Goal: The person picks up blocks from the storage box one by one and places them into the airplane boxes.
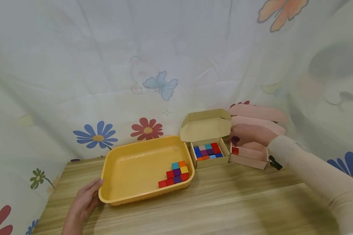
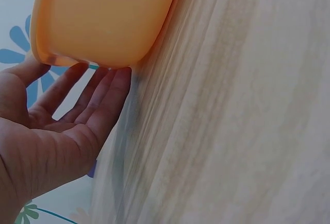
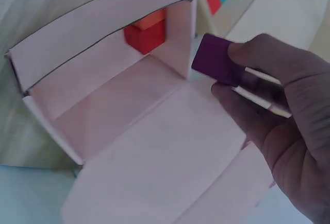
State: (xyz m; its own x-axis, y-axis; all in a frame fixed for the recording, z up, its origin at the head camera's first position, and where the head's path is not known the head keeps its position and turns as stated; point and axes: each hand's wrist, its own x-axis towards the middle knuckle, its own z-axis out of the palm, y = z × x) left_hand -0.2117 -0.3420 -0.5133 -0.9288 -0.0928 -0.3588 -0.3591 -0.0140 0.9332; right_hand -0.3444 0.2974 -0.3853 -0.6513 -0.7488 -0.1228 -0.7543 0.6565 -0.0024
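Note:
At the left end of the yellow tray (image 1: 141,165), my left hand (image 1: 86,197) touches the outer side with outstretched fingertips. In the left wrist view, the tray (image 2: 105,20) rises beyond the thumb and fingers (image 2: 114,87). Several coloured cubes (image 1: 177,172) lie in rows in the tray's near right corner. My right hand (image 1: 253,133) is over the right-hand cardboard box (image 1: 248,160). Its thumb and finger pinch a purple cube (image 3: 212,59) beside the open box. Red cubes (image 3: 147,34) sit in one corner inside that box.
Between the tray and the right-hand box stands another cardboard box (image 1: 212,162), lid (image 1: 207,125) raised, packed with coloured cubes. A dark green object (image 1: 275,163) is by the right-hand box. Behind the wooden table (image 1: 217,202) hangs a printed curtain (image 1: 106,81).

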